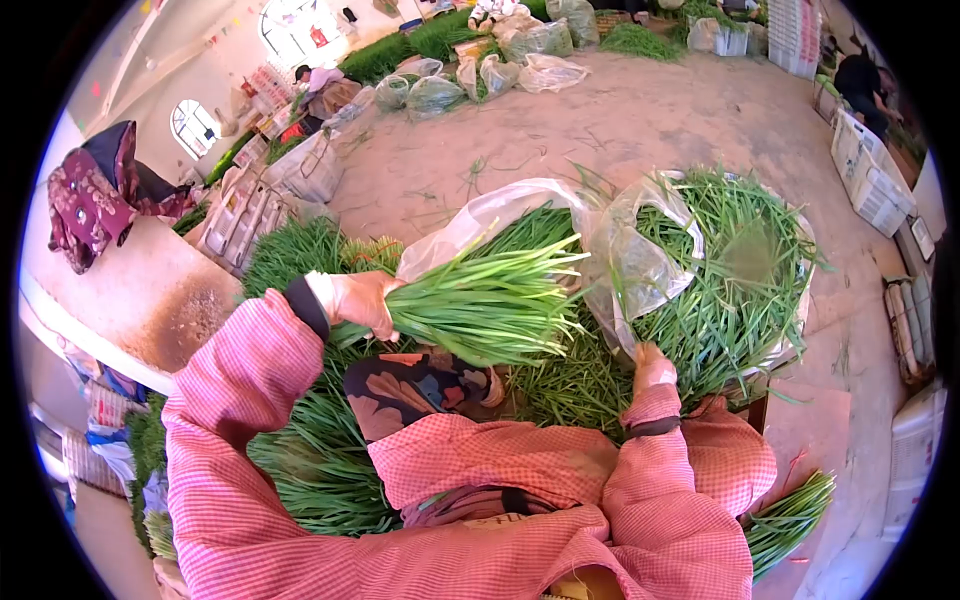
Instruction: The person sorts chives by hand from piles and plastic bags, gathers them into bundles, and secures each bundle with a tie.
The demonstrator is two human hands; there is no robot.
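Note:
My left hand is closed round a thick bunch of green chives, held out in front of me with the pale cut ends to the right. My right hand is lower and to the right, beside the edge of a clear plastic bag. Its fingers look curled in, but their tips are hidden and I cannot make out what they hold. Loose green leaves fill a large bag-lined container just beyond it. More chives lie between my knees, and a heap rests by my left side.
On the right, a tied bunch lies on a board. White crates line the right side. A patterned cloth hangs over a ledge at left. Filled plastic bags and other people are farther back.

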